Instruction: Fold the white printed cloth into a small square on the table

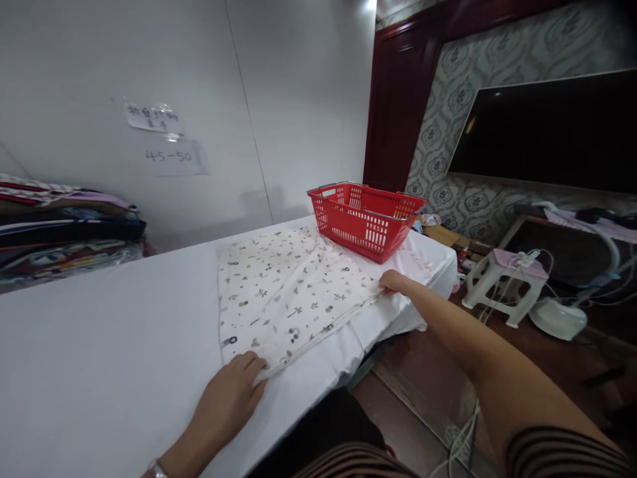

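Observation:
A white cloth (293,285) with small printed figures lies spread in a folded rectangle on the white-covered table (124,358). My left hand (239,388) pinches its near left corner, the fingers on top and the thumb at the edge. At the near right corner, my right hand (393,282) has its fingers closed on the cloth. Between the two hands the near edge runs fairly straight, with layers showing. Slight creases cross the middle of the cloth.
A red basket (365,229) stands beyond the cloth at the table's right end. Stacked folded clothes (64,226) are at the far left. Right of the table, a stool (515,272) with cables stands on the floor.

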The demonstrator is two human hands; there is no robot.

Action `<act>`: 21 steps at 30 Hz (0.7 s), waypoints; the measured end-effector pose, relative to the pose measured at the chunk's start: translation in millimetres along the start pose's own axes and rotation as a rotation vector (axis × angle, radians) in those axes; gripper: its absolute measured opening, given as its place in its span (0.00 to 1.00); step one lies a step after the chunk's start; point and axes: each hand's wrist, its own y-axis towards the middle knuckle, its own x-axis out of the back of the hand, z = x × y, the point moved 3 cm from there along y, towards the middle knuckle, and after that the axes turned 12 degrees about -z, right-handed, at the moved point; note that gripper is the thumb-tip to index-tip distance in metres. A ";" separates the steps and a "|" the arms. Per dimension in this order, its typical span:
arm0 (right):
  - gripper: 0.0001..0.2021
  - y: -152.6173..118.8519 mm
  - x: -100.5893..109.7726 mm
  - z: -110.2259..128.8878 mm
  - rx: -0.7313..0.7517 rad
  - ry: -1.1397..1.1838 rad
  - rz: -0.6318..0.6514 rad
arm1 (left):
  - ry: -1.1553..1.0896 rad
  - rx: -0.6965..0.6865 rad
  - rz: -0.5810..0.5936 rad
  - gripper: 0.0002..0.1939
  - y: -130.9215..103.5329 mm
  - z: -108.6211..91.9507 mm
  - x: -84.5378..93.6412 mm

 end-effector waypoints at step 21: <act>0.08 14.9 -3.6 -11.5 -0.102 -0.566 0.014 | -0.067 0.020 -0.110 0.15 -29.0 28.8 -3.4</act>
